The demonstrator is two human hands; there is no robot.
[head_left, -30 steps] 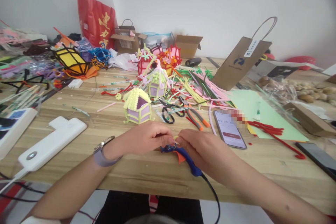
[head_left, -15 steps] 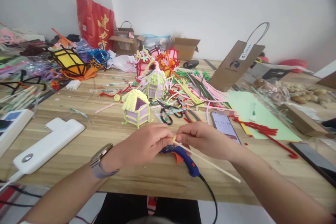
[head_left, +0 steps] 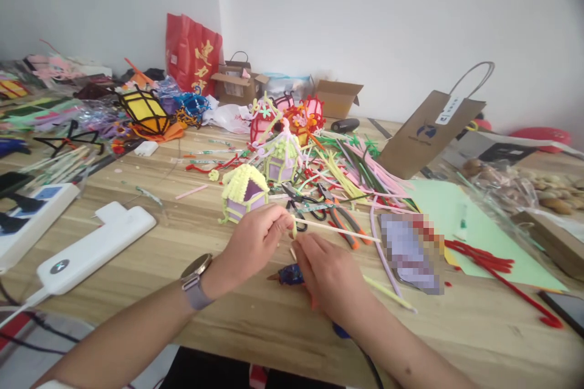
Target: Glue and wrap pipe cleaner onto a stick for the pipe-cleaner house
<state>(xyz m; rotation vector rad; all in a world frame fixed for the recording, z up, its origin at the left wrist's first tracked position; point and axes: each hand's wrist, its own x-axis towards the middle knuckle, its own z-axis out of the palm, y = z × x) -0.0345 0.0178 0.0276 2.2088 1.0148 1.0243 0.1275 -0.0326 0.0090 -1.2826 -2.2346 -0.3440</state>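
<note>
My left hand (head_left: pixel 262 234) pinches the end of a thin pale wooden stick (head_left: pixel 340 231), which points out to the right. A yellow-green pipe cleaner (head_left: pixel 390 293) is looped on the stick by my left fingertips. My right hand (head_left: pixel 331 273) is closed on that pipe cleaner just below the stick, and its tail comes out past my right wrist. Beneath the right hand lies a blue hot glue gun (head_left: pixel 291 275), mostly covered, nozzle to the left. Just behind my left hand stands a small pipe-cleaner house (head_left: pixel 245 193) with a yellow roof and lilac walls.
Pliers (head_left: pixel 340 216) and scissors (head_left: pixel 303 197) lie beyond my hands, near loose pipe cleaners (head_left: pixel 347 173). A pixelated phone (head_left: pixel 410 255) is at right, a white power bank (head_left: pixel 95 243) at left. Pipe-cleaner lanterns (head_left: pixel 143 110) and a paper bag (head_left: pixel 429 134) stand farther back.
The stick has swung up to point nearly level to the right. My right hand has dropped below it, over the glue gun, drawing on the pipe cleaner. The view has shifted left.
</note>
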